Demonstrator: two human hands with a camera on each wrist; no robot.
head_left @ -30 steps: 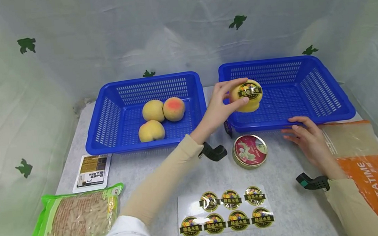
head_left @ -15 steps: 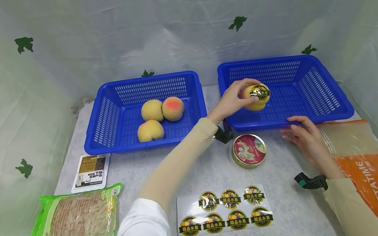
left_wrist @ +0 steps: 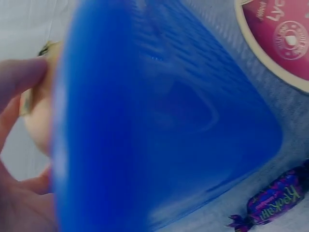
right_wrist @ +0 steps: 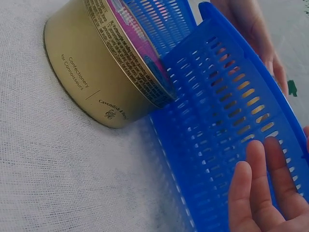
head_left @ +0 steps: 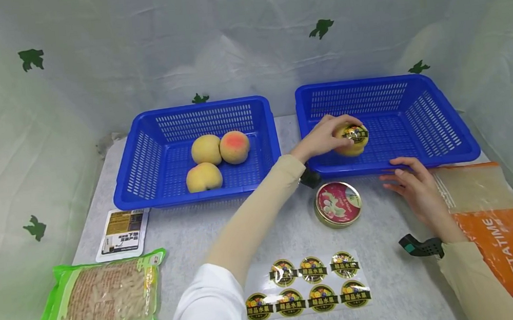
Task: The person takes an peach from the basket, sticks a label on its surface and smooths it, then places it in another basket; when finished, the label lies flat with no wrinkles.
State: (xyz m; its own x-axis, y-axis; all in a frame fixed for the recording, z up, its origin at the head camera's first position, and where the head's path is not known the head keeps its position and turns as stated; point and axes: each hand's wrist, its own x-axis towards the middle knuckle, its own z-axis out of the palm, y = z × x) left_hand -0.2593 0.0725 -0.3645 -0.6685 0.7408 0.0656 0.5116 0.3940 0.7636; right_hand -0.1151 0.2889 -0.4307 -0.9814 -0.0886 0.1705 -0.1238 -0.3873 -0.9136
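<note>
The person's left hand is grasping a yellow peach inside the right blue basket, toward its left end; whether the fruit is touching the bottom, I cannot tell. A round black-and-gold sticker is showing on the peach. The right hand is grasping nothing that shows; its fingers are lying loosely extended at the basket's near rim.

Three peaches are sitting together in the left blue basket. On the table, a round tin is standing just near of the right basket, and a wrapped candy is lying beside that basket. Nearer, a sheet of stickers is lying flat. A green-edged bag and a white packet are lying at left, an orange bag at right.
</note>
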